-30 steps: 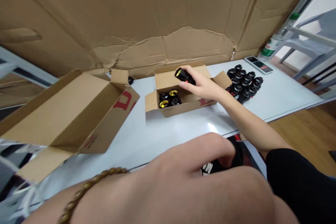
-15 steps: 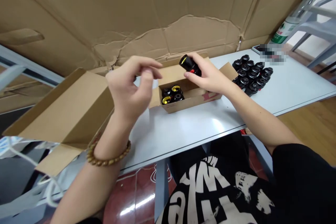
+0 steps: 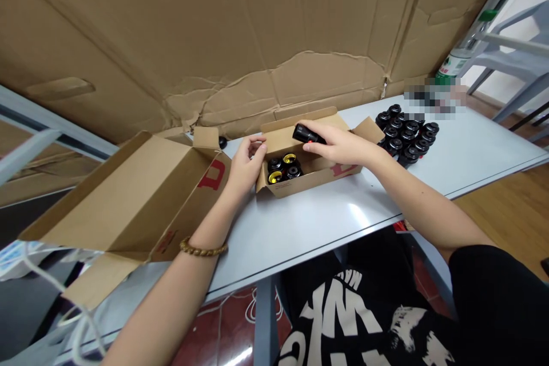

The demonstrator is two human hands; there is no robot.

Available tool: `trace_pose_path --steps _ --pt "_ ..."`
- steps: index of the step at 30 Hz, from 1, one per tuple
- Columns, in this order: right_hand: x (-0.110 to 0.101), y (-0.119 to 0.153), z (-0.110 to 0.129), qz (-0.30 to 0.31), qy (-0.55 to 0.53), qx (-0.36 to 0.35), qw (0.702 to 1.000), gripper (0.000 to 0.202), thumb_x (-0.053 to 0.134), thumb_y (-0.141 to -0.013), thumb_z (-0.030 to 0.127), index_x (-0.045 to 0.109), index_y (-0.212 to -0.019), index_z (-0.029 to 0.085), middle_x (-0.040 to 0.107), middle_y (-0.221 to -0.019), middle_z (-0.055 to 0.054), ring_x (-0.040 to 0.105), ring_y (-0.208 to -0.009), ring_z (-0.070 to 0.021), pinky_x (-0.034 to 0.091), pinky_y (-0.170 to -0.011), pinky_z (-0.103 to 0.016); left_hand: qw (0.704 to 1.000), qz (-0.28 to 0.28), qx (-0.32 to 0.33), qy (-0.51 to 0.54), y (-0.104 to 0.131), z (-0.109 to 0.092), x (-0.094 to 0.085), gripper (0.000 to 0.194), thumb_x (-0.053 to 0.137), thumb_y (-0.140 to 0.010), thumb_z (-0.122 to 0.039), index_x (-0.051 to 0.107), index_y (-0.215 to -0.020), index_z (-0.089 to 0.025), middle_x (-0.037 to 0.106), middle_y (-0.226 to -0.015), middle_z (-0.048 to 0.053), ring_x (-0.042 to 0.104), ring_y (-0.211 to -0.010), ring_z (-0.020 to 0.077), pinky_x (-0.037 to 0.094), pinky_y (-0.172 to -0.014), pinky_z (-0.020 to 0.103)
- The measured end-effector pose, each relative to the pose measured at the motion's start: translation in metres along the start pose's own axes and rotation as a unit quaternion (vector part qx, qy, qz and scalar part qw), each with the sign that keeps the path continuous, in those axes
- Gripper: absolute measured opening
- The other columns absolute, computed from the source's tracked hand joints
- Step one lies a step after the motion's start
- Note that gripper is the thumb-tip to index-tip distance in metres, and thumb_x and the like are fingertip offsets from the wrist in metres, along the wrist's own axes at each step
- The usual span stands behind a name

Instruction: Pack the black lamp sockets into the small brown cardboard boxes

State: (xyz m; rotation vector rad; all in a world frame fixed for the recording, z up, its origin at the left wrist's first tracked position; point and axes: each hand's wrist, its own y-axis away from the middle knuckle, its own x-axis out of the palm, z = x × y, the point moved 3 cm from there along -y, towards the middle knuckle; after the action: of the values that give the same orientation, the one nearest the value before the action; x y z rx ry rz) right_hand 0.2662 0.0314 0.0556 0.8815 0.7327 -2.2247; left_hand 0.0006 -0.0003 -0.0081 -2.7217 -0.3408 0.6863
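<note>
Left hand (image 3: 246, 167): fingers bent at the left end of the small carton (image 3: 315, 178), thumb and fingertips near one another by the flap there; whether they pinch it, I cannot tell. Right hand (image 3: 337, 143): closed round one black cylinder (image 3: 302, 133), thumb on the near side, fingers over the top, the piece lying aslant above the small carton's opening, free end to the left. Tally, left to right: four cylinders (image 3: 294, 172) in the carton, one in my right grip, and a close-set group (image 3: 393, 145) of roughly a dozen outside, on the table (image 3: 309, 223). By that count I judge the work well short of halfway, the held piece not yet among the four, the outside group left over. Containers, left to right: one large carton (image 3: 184, 214), flaps open, red print on its side, plain brown inner wall in view, its depths only partly visible; one small carton, flaps open, red print on the front wall, its four pieces packed upright at the left end, two with yellow-rimmed tops, two with black; one clear bottle (image 3: 453, 63), green-capped, at the table's far right, contents uncertain.
</note>
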Motion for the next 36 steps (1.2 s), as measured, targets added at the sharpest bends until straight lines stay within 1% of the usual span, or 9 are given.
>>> trace_pose_path --steps 4,7,10,15,22,25,28,30,36 --pt "0.0 0.001 0.004 0.009 0.006 -0.007 1.0 0.054 0.05 -0.108 0.039 0.054 -0.156 0.016 0.065 -0.157 -0.018 0.065 -0.142 -0.0346 0.053 -0.122 -0.056 1.0 0.01 0.01 -0.02 -0.001 0.0 -0.002 0.029 0.063 -0.098 -0.044 0.069 -0.118 -0.023 0.076 -0.116 0.008 0.07 -0.115 0.0283 0.055 -0.105 0.042" --pt "-0.001 0.006 0.007 0.011 -0.006 0.038 0.999 0.06 0.056 -0.106 0.043 0.048 -0.161 0.02 0.069 -0.147 -0.018 0.079 -0.099 -0.0293 0.07 -0.084 -0.046 0.999 0.012 0.016 -0.029 -0.001 0.0 -0.004 0.029 0.062 -0.1 -0.044 0.069 -0.119 -0.024 0.077 -0.116 0.008 0.07 -0.114 0.0284 0.056 -0.103 0.041" --pt "-0.003 0.009 0.01 0.024 -0.014 0.058 0.998 0.057 0.059 -0.105 0.043 0.051 -0.157 0.021 0.072 -0.134 -0.016 0.069 -0.06 -0.0151 0.061 -0.053 -0.032 0.998 0.016 0.027 -0.048 -0.003 0.0 -0.005 0.03 0.061 -0.1 -0.045 0.07 -0.119 -0.023 0.077 -0.114 0.008 0.071 -0.11 0.0282 0.056 -0.099 0.04" --pt "-0.003 0.009 0.014 0.043 -0.012 0.035 0.998 0.051 0.061 -0.102 0.034 0.06 -0.151 0.019 0.074 -0.132 -0.014 0.06 -0.05 -0.0081 0.057 -0.049 -0.028 0.997 0.022 0.036 -0.067 -0.006 0.002 -0.007 0.034 0.057 -0.102 -0.048 0.071 -0.118 -0.023 0.078 -0.113 0.008 0.071 -0.106 0.0272 0.056 -0.094 0.038" --pt "-0.006 0.013 0.014 0.059 -0.057 0.063 0.995 0.062 0.06 -0.104 0.044 0.052 -0.164 0.027 0.067 -0.151 -0.015 0.064 -0.051 -0.0101 0.055 -0.041 -0.03 0.995 0.029 0.039 -0.091 -0.005 -0.005 -0.009 0.032 0.055 -0.102 -0.047 0.072 -0.116 -0.023 0.08 -0.117 0.009 0.071 -0.105 0.0278 0.057 -0.087 0.036" --pt "-0.008 0.013 0.012 0.071 -0.064 0.071 0.993 0.058 0.058 -0.105 0.048 0.057 -0.16 0.03 0.073 -0.143 -0.011 0.068 -0.054 -0.0132 0.058 -0.045 -0.031 0.993 0.036 0.046 -0.101 -0.004 -0.009 -0.01 0.034 0.054 -0.102 -0.047 0.073 -0.117 -0.023 0.08 -0.116 0.009 0.071 -0.102 0.0276 0.057 -0.085 0.035" --pt "-0.011 0.011 0.01 0.039 -0.036 0.033 0.998 0.054 0.058 -0.105 0.049 0.062 -0.155 0.028 0.074 -0.145 -0.011 0.08 -0.091 -0.026 0.069 -0.071 -0.039 0.993 0.037 0.042 -0.105 -0.004 -0.01 -0.009 0.034 0.054 -0.102 -0.047 0.072 -0.117 -0.023 0.08 -0.111 0.008 0.071 -0.1 0.0276 0.057 -0.084 0.035" --pt "-0.012 0.01 0.007 0.015 -0.015 0.018 1.0 0.056 0.059 -0.104 0.047 0.059 -0.156 0.025 0.071 -0.149 -0.012 0.077 -0.111 -0.0313 0.07 -0.083 -0.044 0.993 0.036 0.038 -0.105 -0.005 -0.01 -0.009 0.034 0.054 -0.102 -0.047 0.072 -0.118 -0.023 0.079 -0.108 0.008 0.07 -0.1 0.0277 0.056 -0.084 0.035" --pt "-0.013 0.008 -0.002 -0.016 0.045 -0.008 0.999 0.054 0.062 -0.101 0.042 0.06 -0.149 0.019 0.076 -0.135 -0.014 0.075 -0.108 -0.0318 0.066 -0.093 -0.05 0.992 0.044 0.04 -0.108 -0.005 -0.01 -0.009 0.035 0.053 -0.103 -0.046 0.073 -0.12 -0.022 0.078 -0.105 0.008 0.07 -0.097 0.0274 0.055 -0.087 0.036"
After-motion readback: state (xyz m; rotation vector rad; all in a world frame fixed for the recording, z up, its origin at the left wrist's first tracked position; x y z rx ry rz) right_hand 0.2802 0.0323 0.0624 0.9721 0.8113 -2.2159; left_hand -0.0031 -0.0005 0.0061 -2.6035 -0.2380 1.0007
